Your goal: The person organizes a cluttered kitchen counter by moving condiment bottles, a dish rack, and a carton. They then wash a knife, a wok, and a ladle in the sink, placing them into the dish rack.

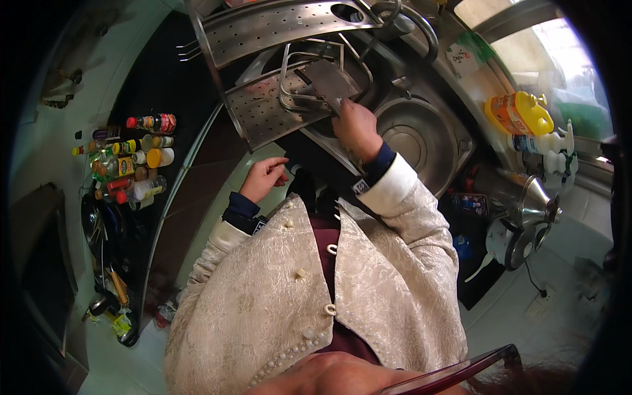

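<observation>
My right hand (356,129) grips the handle of a cleaver with a broad metal blade (333,81). The blade lies over a bent-tube metal frame (287,69) on the lower perforated shelf (261,111) of a stainless steel dish rack. Whether the blade touches the frame cannot be told. To the right of this hand is a round sink basin (412,140) of stainless steel. My left hand (266,178) hangs in front of my body below the shelf, holding nothing, its fingers loosely curled.
The rack's upper perforated shelf (286,29) and a curved faucet (427,29) stand beyond. Sauce bottles and jars (133,163) crowd the left counter. On the right are a yellow jug (518,113), spray bottles (543,143), a steel kettle (528,197) and a white-handled pot (501,242).
</observation>
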### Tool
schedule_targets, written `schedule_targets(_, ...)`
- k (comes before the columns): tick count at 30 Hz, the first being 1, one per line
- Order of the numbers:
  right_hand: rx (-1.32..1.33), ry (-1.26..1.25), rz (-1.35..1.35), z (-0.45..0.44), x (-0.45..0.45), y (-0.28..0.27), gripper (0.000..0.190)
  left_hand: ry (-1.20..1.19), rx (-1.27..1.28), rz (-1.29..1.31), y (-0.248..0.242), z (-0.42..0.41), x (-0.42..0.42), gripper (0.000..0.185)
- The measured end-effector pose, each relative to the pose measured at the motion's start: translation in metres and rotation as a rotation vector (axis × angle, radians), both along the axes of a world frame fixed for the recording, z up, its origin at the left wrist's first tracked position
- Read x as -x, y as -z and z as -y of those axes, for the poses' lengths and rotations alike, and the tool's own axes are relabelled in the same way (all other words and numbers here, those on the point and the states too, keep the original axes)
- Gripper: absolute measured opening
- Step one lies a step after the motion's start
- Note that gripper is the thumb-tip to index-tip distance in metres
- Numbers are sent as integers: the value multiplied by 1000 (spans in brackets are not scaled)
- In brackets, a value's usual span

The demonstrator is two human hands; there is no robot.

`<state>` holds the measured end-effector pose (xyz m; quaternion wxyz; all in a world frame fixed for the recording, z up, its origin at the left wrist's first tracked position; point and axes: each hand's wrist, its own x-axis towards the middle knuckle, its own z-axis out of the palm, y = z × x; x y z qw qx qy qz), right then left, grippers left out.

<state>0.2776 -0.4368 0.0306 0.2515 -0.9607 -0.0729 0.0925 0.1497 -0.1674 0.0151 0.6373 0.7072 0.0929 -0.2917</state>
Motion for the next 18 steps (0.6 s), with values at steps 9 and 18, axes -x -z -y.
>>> schedule_targets(9,95,-54,-100,-43,-77,13,39,-40,36,75,-4,-25,-1,32)
schedule_targets(18,-23,-709,505,10,-113,108,24,-111,-6,68,-4,-25,10,30)
